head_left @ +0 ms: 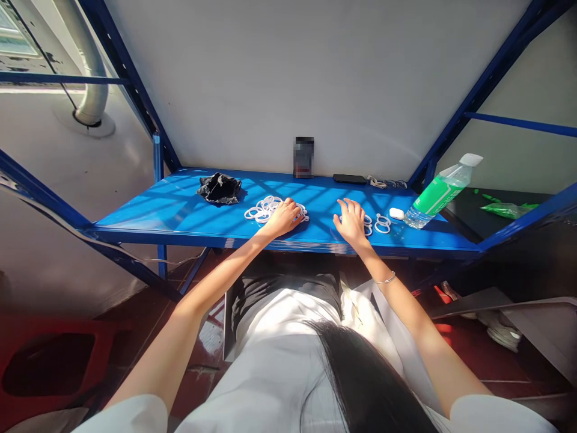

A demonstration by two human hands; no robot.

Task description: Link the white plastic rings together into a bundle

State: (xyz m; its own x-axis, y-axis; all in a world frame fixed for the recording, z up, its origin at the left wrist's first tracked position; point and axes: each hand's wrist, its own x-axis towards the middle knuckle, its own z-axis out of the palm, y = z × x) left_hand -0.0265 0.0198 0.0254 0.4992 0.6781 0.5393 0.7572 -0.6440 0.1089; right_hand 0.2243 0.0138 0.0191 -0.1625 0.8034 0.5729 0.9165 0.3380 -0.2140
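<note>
A loose heap of white cord loops that look like hair ties (264,210) lies at the middle of the blue table (180,210). On its right side rests my left hand (285,218), palm down with fingers curled into the loops; whether it pinches one is hard to see. My right hand (352,221) lies palm down on the table to the right, fingers spread, partly covering a small group of similar loops (368,225). Just beyond that hand is another small cluster of white loops (383,223). The hand hides some of the loops under it.
A crumpled black bag (220,188) stands open at the back left. Near the right end are a small white case (396,213) and a tilted water bottle (435,198). A black phone (350,178) and cable (383,183) lie at the back, with a dark upright box (303,157) nearby.
</note>
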